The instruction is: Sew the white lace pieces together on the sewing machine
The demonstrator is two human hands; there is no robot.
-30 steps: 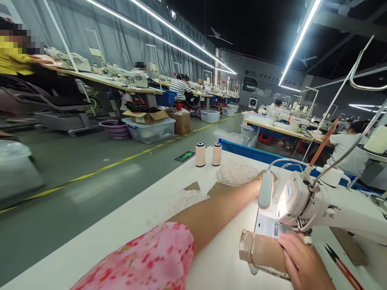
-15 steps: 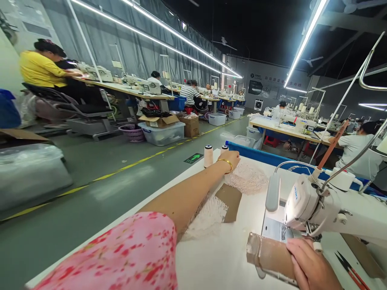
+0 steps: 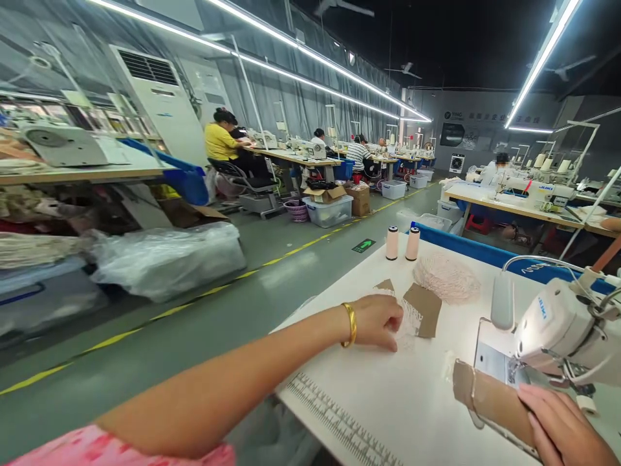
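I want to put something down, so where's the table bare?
The table looks bare between the ruler, left hand and brown piece; a smaller patch separates brown sheet and machine. Crowded: around the lace and right hand.

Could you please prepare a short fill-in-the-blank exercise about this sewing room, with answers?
Exactly ____ pale pink thread spools stand on the white table.
A metal bangle by the left hand is ____-coloured.
The right hand rests on a long brown piece near the white sewing machine marked ____.
The black floor sign shows a green ____.

Missing words: two; gold; JUKI; arrow.
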